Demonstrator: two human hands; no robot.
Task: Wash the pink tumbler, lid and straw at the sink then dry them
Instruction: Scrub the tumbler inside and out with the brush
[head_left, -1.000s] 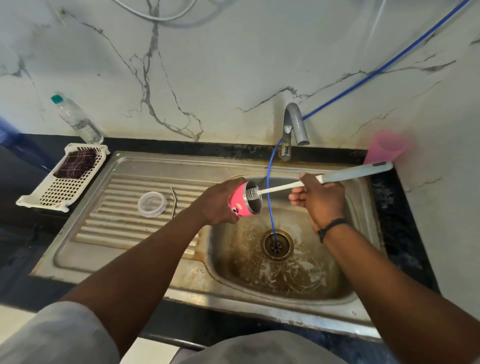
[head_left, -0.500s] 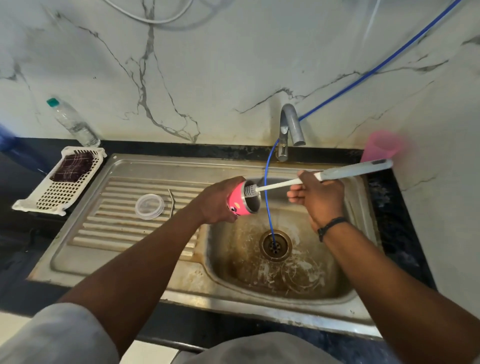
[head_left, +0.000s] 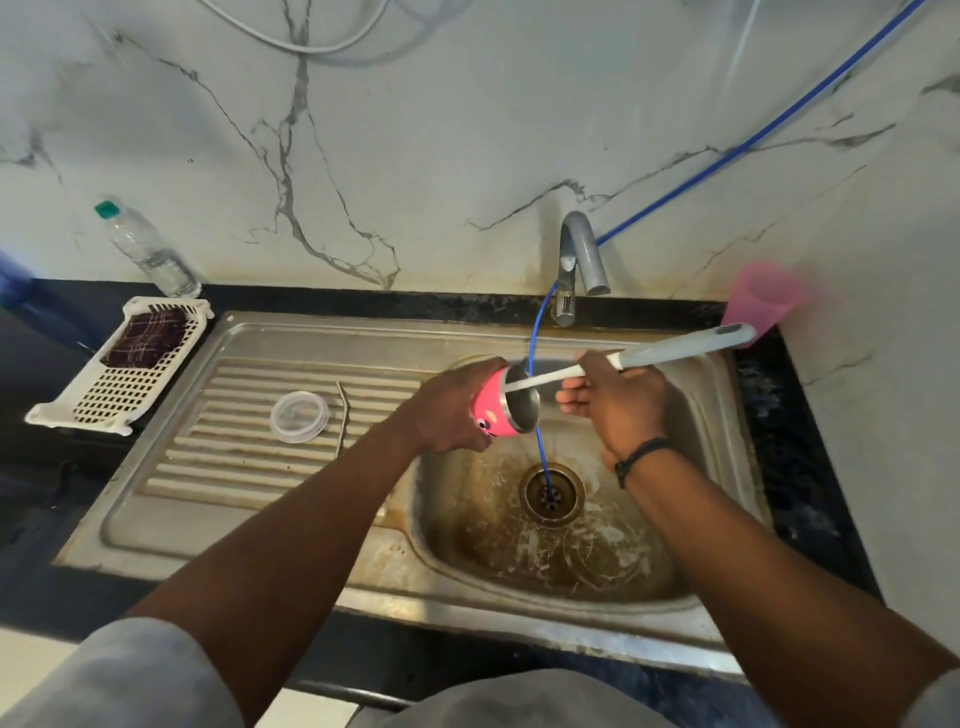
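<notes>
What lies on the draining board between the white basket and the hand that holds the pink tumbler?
In the head view, a clear round lid and a thin metal straw lie on the ribbed board, between the white basket and the left hand gripping the pink tumbler.

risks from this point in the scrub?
1. The left hand holds the pink tumbler on its side over the basin; a hard push of the bottle brush, gripped by the right hand, could knock it loose.
2. The blue tube hangs right by the tumbler's mouth and may snag the brush.
3. The brush handle's end sits near the pink cup and might tip it.
</notes>
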